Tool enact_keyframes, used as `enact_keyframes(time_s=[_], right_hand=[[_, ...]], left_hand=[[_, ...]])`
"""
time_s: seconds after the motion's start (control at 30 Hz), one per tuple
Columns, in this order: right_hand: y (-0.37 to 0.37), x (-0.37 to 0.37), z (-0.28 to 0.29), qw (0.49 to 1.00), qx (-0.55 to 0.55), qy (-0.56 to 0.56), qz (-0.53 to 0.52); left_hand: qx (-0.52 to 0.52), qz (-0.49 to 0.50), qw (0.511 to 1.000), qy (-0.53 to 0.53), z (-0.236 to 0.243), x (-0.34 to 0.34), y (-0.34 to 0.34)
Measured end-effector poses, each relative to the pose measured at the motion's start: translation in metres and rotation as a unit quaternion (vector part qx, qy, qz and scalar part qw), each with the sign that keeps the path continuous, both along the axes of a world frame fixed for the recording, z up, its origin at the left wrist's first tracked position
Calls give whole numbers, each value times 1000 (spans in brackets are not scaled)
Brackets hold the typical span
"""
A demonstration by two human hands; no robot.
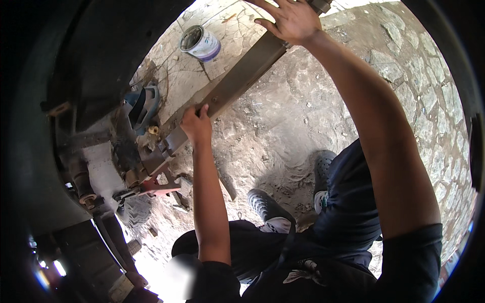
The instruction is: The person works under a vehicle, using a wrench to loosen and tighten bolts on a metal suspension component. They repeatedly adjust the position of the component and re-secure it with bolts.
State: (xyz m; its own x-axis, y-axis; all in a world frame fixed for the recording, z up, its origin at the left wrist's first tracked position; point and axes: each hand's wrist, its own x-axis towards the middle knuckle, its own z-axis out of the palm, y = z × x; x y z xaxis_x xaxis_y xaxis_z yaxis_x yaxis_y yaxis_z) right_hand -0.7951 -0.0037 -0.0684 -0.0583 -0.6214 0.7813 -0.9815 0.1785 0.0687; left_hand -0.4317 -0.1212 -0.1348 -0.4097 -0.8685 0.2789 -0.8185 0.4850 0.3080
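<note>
A long brown steel leaf spring (242, 73) slants from the lower left, beside the vehicle's underside, up to the top right. My left hand (196, 126) is closed round its edge near the lower end, with the thumb on top. At the upper end my right hand (295, 22) lies on the spring, fingers spread and palm down; some fingertips are cut off by the frame's top edge. Close to my left hand, the spring's lower end meets a metal bracket (166, 149) among dirty fittings.
A paint-stained can (202, 44) stands on the paving beyond the spring. A blue-grey tool-like object (142, 108) lies beside the dark vehicle underside. Below the bracket is a red metal piece (159, 187). My shoes (268, 204) rest on dusty ground; stone paving (424, 96) is at right.
</note>
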Motion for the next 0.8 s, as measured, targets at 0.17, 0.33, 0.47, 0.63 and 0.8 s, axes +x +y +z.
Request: enact_keyframes(time_s=[0.17, 0.33, 0.47, 0.63, 0.8], right_hand=[[0, 2, 3, 994, 80, -69, -7], [-5, 7, 14, 972, 205, -99, -55], [-4, 2, 13, 954, 256, -140, -71], [-11, 8, 20, 946, 278, -130, -105], [-6, 8, 21, 927, 318, -157, -123]], left_hand=[[7, -3, 1000, -2, -2, 26, 10], [-43, 16, 999, -13, 4, -4, -16], [35, 31, 999, -23, 11, -6, -8], [-20, 6, 1000, -22, -8, 28, 7], [-30, 24, 999, -19, -2, 2, -16]])
